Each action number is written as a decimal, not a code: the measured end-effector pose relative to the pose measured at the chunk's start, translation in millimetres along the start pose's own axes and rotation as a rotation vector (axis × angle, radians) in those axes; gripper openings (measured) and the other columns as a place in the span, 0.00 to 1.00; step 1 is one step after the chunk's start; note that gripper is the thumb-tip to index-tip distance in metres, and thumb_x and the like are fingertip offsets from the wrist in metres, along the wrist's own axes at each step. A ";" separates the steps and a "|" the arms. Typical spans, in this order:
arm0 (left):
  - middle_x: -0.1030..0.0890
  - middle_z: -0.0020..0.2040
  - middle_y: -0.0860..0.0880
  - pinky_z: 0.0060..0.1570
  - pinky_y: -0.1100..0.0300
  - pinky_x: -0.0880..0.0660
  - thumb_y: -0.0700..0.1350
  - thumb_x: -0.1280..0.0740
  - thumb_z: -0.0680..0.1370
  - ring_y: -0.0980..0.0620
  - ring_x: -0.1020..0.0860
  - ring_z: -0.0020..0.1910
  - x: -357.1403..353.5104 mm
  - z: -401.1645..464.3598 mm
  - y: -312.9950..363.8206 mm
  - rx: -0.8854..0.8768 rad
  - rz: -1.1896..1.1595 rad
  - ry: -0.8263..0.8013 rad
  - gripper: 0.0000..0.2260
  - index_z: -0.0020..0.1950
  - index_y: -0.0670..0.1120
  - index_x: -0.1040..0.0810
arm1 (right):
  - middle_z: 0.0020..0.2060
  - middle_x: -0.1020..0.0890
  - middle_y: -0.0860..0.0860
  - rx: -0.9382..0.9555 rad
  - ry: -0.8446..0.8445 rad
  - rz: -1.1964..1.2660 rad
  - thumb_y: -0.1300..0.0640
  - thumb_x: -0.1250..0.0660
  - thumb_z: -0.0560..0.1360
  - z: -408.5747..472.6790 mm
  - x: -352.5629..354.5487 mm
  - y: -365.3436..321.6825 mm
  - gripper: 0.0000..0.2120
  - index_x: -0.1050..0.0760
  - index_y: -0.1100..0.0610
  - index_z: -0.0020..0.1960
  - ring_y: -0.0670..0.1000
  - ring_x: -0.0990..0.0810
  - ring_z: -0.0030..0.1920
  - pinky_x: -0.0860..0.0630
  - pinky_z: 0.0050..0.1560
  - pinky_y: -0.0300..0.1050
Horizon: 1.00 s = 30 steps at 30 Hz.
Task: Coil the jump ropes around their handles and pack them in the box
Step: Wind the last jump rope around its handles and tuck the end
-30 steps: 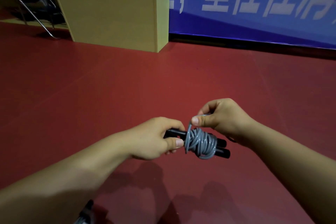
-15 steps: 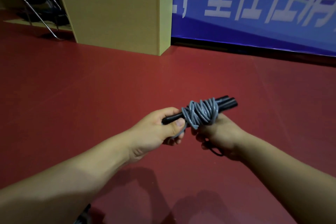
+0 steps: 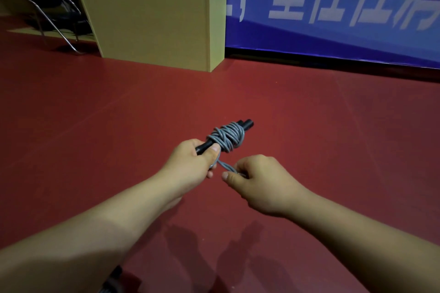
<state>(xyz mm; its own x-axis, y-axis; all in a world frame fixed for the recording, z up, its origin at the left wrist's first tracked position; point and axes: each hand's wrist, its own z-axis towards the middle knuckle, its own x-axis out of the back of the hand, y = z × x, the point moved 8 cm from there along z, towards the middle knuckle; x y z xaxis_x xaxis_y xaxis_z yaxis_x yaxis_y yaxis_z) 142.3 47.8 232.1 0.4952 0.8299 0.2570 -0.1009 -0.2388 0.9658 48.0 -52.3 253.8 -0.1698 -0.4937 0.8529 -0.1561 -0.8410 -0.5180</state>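
A person's two bare hands hold one jump rope above a wide red floor [image 3: 95, 126]. The left hand [image 3: 190, 162] grips the near end of two black handles [image 3: 246, 123] laid side by side, grey cord [image 3: 227, 138] coiled thickly round their middle. The right hand [image 3: 259, 181], just beside it, pinches the cord's loose tail between thumb and fingers. Well beyond, one wooden box [image 3: 152, 21] stands against a blue banner [image 3: 333, 7], a metal-framed chair [image 3: 47, 7] to its left.
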 end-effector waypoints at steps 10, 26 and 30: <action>0.21 0.27 0.52 0.33 0.62 0.29 0.48 0.31 0.77 0.56 0.26 0.24 3.9 1.5 -7.4 0.047 0.117 -0.015 0.10 0.40 0.43 0.23 | 0.28 0.24 0.52 -0.036 0.137 0.013 0.44 0.34 0.74 -4.1 28.5 3.4 0.18 0.23 0.59 0.38 0.51 0.28 0.32 0.34 0.31 0.43; 0.16 0.34 0.46 0.28 0.68 0.29 0.43 0.25 0.73 0.56 0.24 0.26 6.8 -4.4 -3.5 0.082 0.012 0.018 0.08 0.44 0.39 0.19 | 0.23 0.23 0.47 -0.144 0.308 0.234 0.43 0.26 0.69 -8.7 46.9 20.4 0.12 0.20 0.51 0.35 0.43 0.29 0.24 0.34 0.27 0.40; 0.18 0.32 0.48 0.36 0.58 0.28 0.44 0.26 0.74 0.54 0.25 0.30 0.6 -5.2 -2.8 -0.019 0.123 -0.046 0.06 0.42 0.42 0.19 | 0.21 0.24 0.49 -0.167 0.234 0.313 0.41 0.28 0.71 -7.4 44.3 22.5 0.18 0.21 0.55 0.33 0.44 0.32 0.21 0.37 0.24 0.38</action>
<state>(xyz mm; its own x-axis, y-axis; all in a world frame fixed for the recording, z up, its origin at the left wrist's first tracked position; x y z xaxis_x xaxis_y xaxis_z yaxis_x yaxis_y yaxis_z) 138.4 51.5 229.8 0.5171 0.7710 0.3716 -0.1793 -0.3270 0.9279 29.8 -91.4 279.4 -0.4472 -0.6399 0.6250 -0.2138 -0.6020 -0.7693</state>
